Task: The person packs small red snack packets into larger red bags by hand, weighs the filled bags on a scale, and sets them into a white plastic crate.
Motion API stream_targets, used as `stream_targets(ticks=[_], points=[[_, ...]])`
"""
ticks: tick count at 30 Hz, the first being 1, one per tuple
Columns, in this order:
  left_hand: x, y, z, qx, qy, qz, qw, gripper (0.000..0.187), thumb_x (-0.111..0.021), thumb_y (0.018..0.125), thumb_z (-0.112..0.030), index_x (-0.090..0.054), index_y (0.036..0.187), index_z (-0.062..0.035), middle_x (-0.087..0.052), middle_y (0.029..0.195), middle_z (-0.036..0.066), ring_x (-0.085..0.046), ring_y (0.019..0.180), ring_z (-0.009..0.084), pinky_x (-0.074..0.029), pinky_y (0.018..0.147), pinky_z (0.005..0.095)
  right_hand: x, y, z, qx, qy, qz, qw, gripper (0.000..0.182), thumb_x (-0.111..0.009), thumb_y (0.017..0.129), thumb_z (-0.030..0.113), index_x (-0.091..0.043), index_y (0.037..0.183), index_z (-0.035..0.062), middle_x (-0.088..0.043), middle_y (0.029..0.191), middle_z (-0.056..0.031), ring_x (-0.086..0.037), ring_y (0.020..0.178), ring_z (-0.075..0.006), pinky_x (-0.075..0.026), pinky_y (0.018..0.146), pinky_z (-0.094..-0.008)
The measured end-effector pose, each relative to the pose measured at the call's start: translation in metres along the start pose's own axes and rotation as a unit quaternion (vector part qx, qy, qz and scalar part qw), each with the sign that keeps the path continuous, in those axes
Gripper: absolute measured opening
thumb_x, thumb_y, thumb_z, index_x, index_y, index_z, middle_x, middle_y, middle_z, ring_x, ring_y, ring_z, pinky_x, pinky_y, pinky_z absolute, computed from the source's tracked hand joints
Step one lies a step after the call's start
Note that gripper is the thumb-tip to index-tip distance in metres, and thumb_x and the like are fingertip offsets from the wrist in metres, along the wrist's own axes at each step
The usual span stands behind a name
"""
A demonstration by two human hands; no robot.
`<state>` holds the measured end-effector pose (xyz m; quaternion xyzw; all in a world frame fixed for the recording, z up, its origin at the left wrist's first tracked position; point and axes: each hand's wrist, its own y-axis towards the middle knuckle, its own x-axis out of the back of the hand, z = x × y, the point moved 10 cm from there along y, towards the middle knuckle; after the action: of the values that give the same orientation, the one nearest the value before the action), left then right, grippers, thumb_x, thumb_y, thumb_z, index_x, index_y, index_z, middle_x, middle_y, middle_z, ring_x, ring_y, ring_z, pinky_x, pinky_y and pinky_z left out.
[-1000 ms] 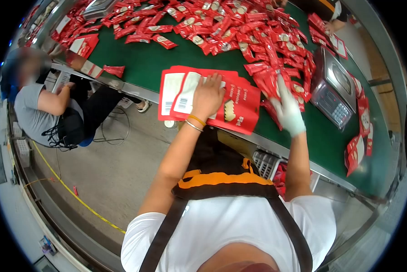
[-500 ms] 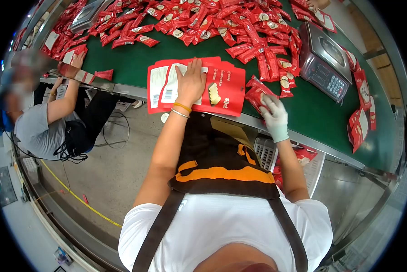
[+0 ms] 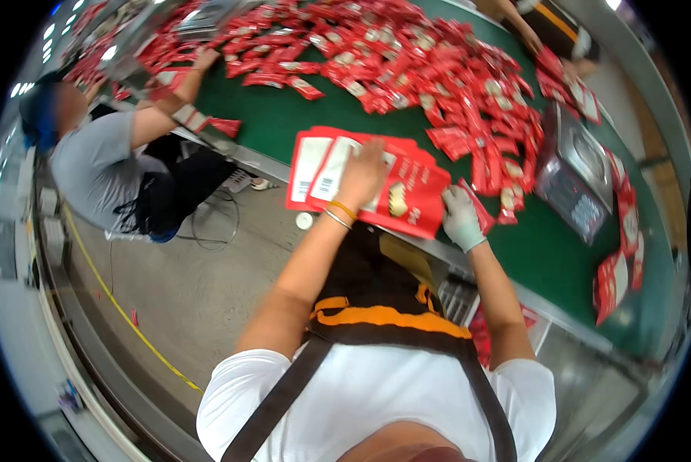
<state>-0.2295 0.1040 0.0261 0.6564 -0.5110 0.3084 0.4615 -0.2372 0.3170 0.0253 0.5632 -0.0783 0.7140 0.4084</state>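
Note:
A fanned stack of flat red pouches (image 3: 426, 191) with white label panels lies at the green table's near edge. My left hand (image 3: 363, 175), bare and with a yellow band at the wrist, rests on the pouches with its fingers stretched out. At the stack's right edge is my right hand (image 3: 462, 218) in a pale glove, its fingers curled in. A red packet (image 3: 480, 209) shows just beside and behind those fingers. Whether they pinch the pouch edge or the packet is hidden by blur.
Many small red packets (image 3: 407, 69) are heaped across the green table (image 3: 549, 258). A digital scale (image 3: 576, 173) stands to the right, with filled red pouches (image 3: 613, 281) beyond it. A seated person (image 3: 103, 158) works at left; another person's arm (image 3: 521, 27) reaches in at top right.
My right hand has moved from on top of the red packet to the right edge of the pouch stack. My left hand stays on the pouches. The whole view has shifted and tilted.

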Motion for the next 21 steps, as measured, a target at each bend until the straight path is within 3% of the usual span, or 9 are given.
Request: stream_targets(ticks=[1, 2, 3, 4, 6, 8, 14, 19, 21], points=[[0.001, -0.001, -0.002, -0.019, 0.012, -0.010, 1.000, 0.051, -0.049, 0.094, -0.023, -0.042, 0.137, 0.0031, -0.049, 0.138, 0.023, -0.046, 0.130, 0.0370, -0.032, 0.109, 0.0546, -0.044, 0.003, -0.021, -0.042, -0.043, 0.125, 0.990, 0.041, -0.058, 0.086, 0.008, -0.054, 0.127, 0.0037, -0.060, 0.117, -0.0174, -0.056, 0.110, -0.0371, -0.049, 0.088, -0.0459], [0.001, -0.002, -0.005, -0.036, 0.036, -0.007, 0.999, 0.051, -0.047, 0.094, -0.022, -0.042, 0.138, 0.0035, -0.049, 0.139, 0.022, -0.046, 0.129, 0.0366, -0.032, 0.109, 0.0541, -0.067, 0.014, -0.029, -0.139, 0.298, 0.121, 0.937, 0.040, -0.059, 0.088, 0.008, -0.054, 0.128, 0.0030, -0.057, 0.126, -0.0161, -0.056, 0.116, -0.0337, -0.048, 0.094, -0.0439], [0.001, -0.002, -0.007, -0.041, 0.068, 0.012, 0.997, 0.050, -0.046, 0.095, -0.021, -0.041, 0.138, 0.0036, -0.047, 0.141, 0.022, -0.046, 0.130, 0.0362, -0.032, 0.109, 0.0540, -0.094, 0.023, -0.030, -0.224, 0.599, 0.120, 0.760, 0.040, -0.059, 0.090, 0.007, -0.054, 0.129, 0.0023, -0.055, 0.135, -0.0148, -0.055, 0.121, -0.0303, -0.047, 0.100, -0.0419], [0.004, -0.001, -0.005, -0.025, 0.043, 0.007, 0.999, 0.050, -0.046, 0.096, -0.021, -0.041, 0.139, 0.0031, -0.046, 0.142, 0.022, -0.046, 0.131, 0.0361, -0.033, 0.109, 0.0539, -0.121, 0.027, -0.018, -0.316, 0.838, 0.137, 0.423, 0.039, -0.056, 0.095, 0.010, -0.052, 0.133, 0.0035, -0.052, 0.140, -0.0100, -0.054, 0.124, -0.0237, -0.046, 0.103, -0.0408], [0.007, -0.003, -0.005, -0.009, 0.017, -0.002, 1.000, 0.050, -0.045, 0.097, -0.021, -0.040, 0.140, 0.0027, -0.046, 0.143, 0.022, -0.045, 0.131, 0.0359, -0.033, 0.109, 0.0538, -0.129, 0.045, -0.014, -0.242, 0.736, 0.174, 0.607, 0.039, -0.053, 0.097, 0.012, -0.051, 0.134, 0.0038, -0.053, 0.139, -0.0103, -0.055, 0.123, -0.0237, -0.046, 0.103, -0.0406], [0.007, -0.001, -0.003, 0.012, -0.053, 0.026, 0.998, 0.050, -0.044, 0.098, -0.023, -0.040, 0.141, 0.0010, -0.042, 0.146, 0.022, -0.044, 0.133, 0.0361, -0.032, 0.110, 0.0533, -0.133, 0.063, -0.012, -0.200, 0.684, 0.178, 0.678, 0.039, -0.051, 0.098, 0.014, -0.050, 0.135, 0.0040, -0.053, 0.138, -0.0106, -0.055, 0.123, -0.0237, -0.046, 0.103, -0.0405], [0.017, -0.001, -0.014, 0.007, 0.066, 0.017, 0.998, 0.051, -0.045, 0.098, -0.030, -0.042, 0.143, -0.0061, -0.036, 0.152, 0.018, -0.038, 0.137, 0.0368, -0.027, 0.111, 0.0564, -0.137, 0.051, -0.015, -0.188, 0.712, 0.139, 0.662, 0.040, -0.044, 0.101, 0.020, -0.047, 0.138, 0.0048, -0.055, 0.136, -0.0116, -0.056, 0.122, -0.0236, -0.047, 0.102, -0.0401], [0.022, -0.006, -0.010, 0.024, 0.076, 0.002, 0.997, 0.051, -0.044, 0.098, -0.032, -0.043, 0.144, -0.0107, -0.035, 0.153, 0.016, -0.031, 0.141, 0.0364, -0.020, 0.114, 0.0588, -0.111, 0.011, -0.007, -0.195, 0.800, 0.131, 0.553, 0.042, -0.039, 0.104, 0.025, -0.045, 0.140, 0.0053, -0.056, 0.135, -0.0122, -0.057, 0.121, -0.0236, -0.047, 0.102, -0.0398], [0.023, -0.007, -0.011, 0.018, 0.081, -0.017, 0.996, 0.051, -0.044, 0.098, -0.032, -0.044, 0.144, -0.0111, -0.035, 0.154, 0.015, -0.029, 0.142, 0.0365, -0.018, 0.115, 0.0584, -0.051, 0.012, 0.013, -0.170, 0.505, 0.105, 0.840, 0.043, -0.049, 0.101, 0.018, -0.044, 0.141, 0.0036, -0.055, 0.137, -0.0115, -0.056, 0.121, -0.0227, -0.047, 0.102, -0.0383]])
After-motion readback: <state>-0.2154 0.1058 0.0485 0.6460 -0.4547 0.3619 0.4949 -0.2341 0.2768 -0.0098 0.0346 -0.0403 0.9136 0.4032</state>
